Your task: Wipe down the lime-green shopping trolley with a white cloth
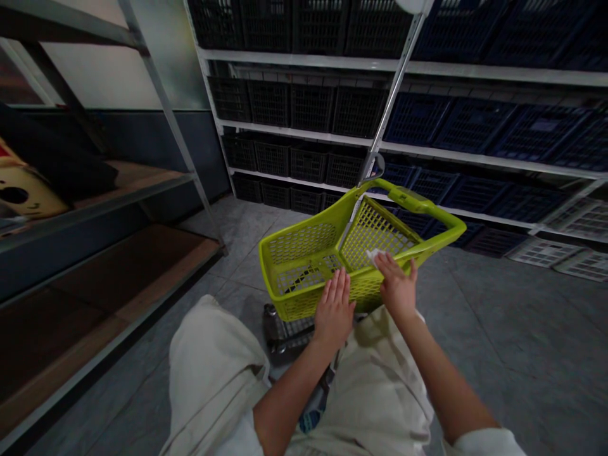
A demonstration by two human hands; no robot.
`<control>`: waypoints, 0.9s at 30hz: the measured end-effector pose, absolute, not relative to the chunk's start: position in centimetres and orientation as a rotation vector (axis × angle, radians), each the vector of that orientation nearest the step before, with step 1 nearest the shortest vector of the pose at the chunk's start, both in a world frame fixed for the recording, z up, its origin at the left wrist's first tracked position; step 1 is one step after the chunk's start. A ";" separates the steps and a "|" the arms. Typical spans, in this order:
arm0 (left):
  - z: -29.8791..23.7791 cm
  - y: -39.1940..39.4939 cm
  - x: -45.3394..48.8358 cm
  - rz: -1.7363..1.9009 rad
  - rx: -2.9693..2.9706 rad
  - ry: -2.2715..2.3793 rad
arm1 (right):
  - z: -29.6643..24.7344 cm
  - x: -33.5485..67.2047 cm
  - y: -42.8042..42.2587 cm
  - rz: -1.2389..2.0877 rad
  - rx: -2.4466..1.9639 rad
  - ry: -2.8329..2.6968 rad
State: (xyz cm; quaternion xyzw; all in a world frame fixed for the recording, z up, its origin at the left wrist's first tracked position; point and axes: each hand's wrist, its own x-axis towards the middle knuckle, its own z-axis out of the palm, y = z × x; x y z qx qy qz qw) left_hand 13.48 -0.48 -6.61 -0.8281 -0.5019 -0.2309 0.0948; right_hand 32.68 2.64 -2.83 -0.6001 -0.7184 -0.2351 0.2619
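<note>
A lime-green plastic shopping cart (304, 235) stands in front of my knees, its basket walls perforated and its handle (418, 201) at the right. My left hand (335, 310) lies against the near side of the basket, fingers stretched out together and holding nothing. Farther right, at the near rim, my right hand (398, 286) has its fingers over a small white piece of cloth or tissue (374, 256). Most of that white piece is hidden under the fingers. A slanted green mesh panel (373, 231) sits inside the basket near the handle.
Behind the cart, white-framed shelving (304, 132) carries rows of black crates (311, 104) and blue crates (484, 126). To the left, a metal rack with brown boards (156, 259) holds a yellow item (28, 190). Grey tiles (494, 304) cover the floor.
</note>
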 end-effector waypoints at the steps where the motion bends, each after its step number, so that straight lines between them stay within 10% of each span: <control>1: -6.6 -0.5 13.5 -0.679 -2.457 -1.495 | -3.4 31.1 2.2 -0.586 -1.573 -2.010; 27: -6.5 -0.6 13.0 -0.668 -2.469 -1.495 | -1.9 34.1 1.8 -0.688 -1.465 -2.126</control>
